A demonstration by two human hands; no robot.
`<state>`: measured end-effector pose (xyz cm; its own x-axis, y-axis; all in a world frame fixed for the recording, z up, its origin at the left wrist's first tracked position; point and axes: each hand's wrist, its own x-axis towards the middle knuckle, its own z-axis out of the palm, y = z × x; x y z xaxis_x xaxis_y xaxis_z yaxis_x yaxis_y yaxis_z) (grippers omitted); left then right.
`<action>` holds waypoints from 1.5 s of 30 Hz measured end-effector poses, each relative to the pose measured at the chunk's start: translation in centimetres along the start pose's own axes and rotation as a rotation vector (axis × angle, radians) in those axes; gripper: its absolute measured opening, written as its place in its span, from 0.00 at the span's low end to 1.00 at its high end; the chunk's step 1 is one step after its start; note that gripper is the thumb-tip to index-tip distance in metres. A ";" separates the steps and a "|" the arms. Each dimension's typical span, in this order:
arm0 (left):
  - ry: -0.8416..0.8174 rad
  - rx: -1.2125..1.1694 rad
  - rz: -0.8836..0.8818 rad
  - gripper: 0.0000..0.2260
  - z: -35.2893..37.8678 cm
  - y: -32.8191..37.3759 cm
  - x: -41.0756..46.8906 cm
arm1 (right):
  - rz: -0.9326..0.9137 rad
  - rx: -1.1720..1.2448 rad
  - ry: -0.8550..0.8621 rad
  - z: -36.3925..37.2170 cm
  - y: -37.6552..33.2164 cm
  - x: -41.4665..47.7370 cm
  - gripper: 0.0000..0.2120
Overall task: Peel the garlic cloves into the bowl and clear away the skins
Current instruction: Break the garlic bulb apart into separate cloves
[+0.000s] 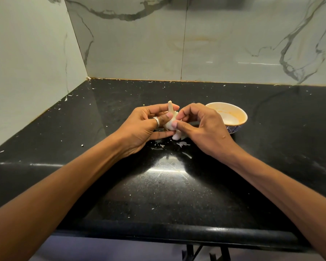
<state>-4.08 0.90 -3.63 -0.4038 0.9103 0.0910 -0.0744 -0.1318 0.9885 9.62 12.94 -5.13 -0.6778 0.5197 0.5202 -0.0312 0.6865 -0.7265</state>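
A white garlic bulb [170,120] with its stem pointing up is held just above the black counter, between both hands. My left hand [146,127], a ring on its thumb, grips the bulb from the left. My right hand [199,127] pinches the bulb's right side with thumb and curled fingers. Under the bulb a pale piece of garlic or skin [178,136] lies on the counter. A bowl [231,114] with an orange-stained white inside stands just right of my right hand; I see no cloves in it.
The black granite counter [158,185] is strewn with small skin flakes [183,144], mostly below the hands. Marble-patterned walls close the corner at the left and back. The counter's rounded front edge [167,230] runs across near me.
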 end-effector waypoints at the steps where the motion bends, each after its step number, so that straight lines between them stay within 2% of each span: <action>1: -0.005 0.004 0.002 0.10 0.0 0.0 0.0 | 0.000 0.003 -0.005 -0.1 0.1 0.1 0.06; 7: -0.008 0.025 0.012 0.10 0.0 0.0 -0.1 | -0.146 -0.197 -0.008 -0.2 -0.1 0.2 0.05; 10: 0.022 0.022 0.025 0.09 0.0 -0.2 0.1 | -0.203 -0.216 -0.071 0.2 -0.1 -0.2 0.04; 16: 0.062 -0.062 0.009 0.09 -0.1 0.0 0.4 | -0.229 -0.270 -0.100 0.1 0.2 -0.2 0.09; 20: 0.094 -0.112 0.003 0.11 -0.1 0.1 0.6 | -0.249 -0.322 -0.079 0.2 0.7 -0.2 0.05; 30: 0.084 -0.172 0.018 0.10 -0.2 0.4 0.5 | -0.254 -0.403 -0.090 -0.4 0.4 0.1 0.05; 33: 0.087 -0.141 0.028 0.08 -0.1 0.2 0.5 | -0.225 -0.308 0.012 -0.8 -0.3 0.4 0.07; 37: 0.080 -0.105 0.051 0.08 0.1 0.0 0.5 | -0.182 -0.208 0.188 -0.8 -0.9 0.6 0.03; 40: 0.073 -0.070 0.074 0.09 0.2 0.1 0.3 | -0.197 -0.234 0.175 -0.2 -0.7 0.5 0.01; 45: 0.094 -0.005 0.092 0.10 0.4 0.0 0.2 | -0.229 -0.294 0.171 0.1 -0.7 0.3 0.03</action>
<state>-3.77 1.23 -3.55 -0.4930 0.8533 0.1697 -0.0373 -0.2156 0.9758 9.39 12.59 -4.52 -0.5447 0.3968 0.7389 0.0609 0.8974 -0.4370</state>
